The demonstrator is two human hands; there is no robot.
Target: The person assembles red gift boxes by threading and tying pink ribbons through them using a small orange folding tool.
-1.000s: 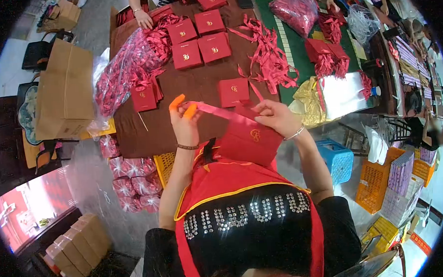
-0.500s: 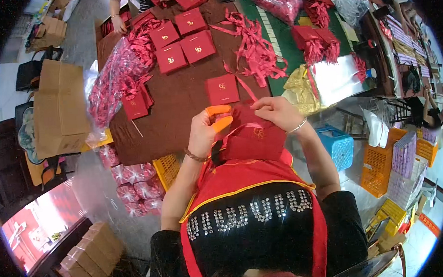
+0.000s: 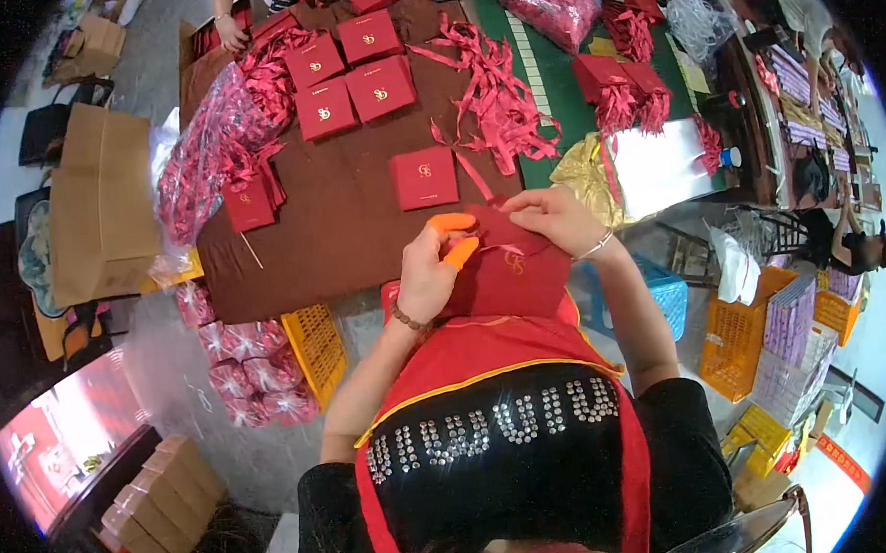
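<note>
A red gift bag (image 3: 503, 278) with a gold monogram lies in front of my apron, at the table's near edge. My left hand (image 3: 428, 282) wears orange finger covers on thumb and forefinger. These fingers are bent together at the bag's upper left, on a thin red ribbon (image 3: 505, 247) that crosses the bag's front; the exact grip is partly hidden. My right hand (image 3: 557, 220) pinches the bag's top edge at the right. Just beyond, a stack of red bags (image 3: 426, 180) lies flat on the brown table, and a loose ribbon end (image 3: 475, 175) reaches toward my fingers.
Several stacks of red bags (image 3: 381, 87) stand farther back on the brown tabletop (image 3: 349, 201). A pile of ribbons (image 3: 494, 94) lies to their right, a plastic sack of ribbons (image 3: 217, 138) to the left. Another person's hand (image 3: 232, 33) is at the far left corner.
My left thumb and forefinger have drawn closer together and shifted slightly toward the bag's middle. My right hand stays at the top edge. The view has shifted slightly.
</note>
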